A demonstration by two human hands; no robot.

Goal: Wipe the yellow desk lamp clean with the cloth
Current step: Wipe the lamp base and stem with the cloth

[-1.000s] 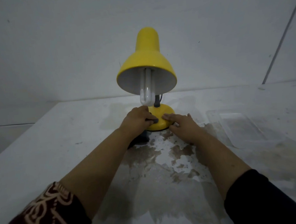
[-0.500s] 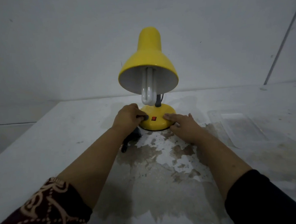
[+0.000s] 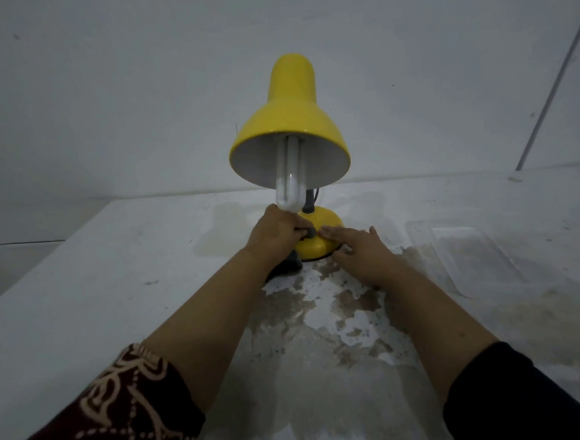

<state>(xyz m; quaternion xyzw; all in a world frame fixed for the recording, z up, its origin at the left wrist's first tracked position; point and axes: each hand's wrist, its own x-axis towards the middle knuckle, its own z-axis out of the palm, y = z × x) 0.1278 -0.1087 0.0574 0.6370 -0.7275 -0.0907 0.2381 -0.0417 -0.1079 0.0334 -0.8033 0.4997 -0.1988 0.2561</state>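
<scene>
The yellow desk lamp (image 3: pixel 291 116) stands upright at the middle of the white table (image 3: pixel 81 303), its shade tilted toward me with a white bulb (image 3: pixel 289 185) hanging out. My left hand (image 3: pixel 276 234) is closed on a dark cloth (image 3: pixel 285 265), pressing it against the left front of the round yellow base (image 3: pixel 320 231); a dark end of the cloth trails below my wrist. On the right side of the base rests my right hand (image 3: pixel 359 249), fingers flat and spread. The base's front is hidden behind my left hand.
A clear plastic tray (image 3: pixel 473 258) lies on the table to the right of the lamp. Brown stains and peeled paint (image 3: pixel 322 303) cover the table in front of the base. A thin rod (image 3: pixel 553 74) leans against the wall at far right.
My left hand with the cloth slid left off the base, uncovering the red switch, then moved back right over the base's front. My right hand has stayed on the base's right side.
</scene>
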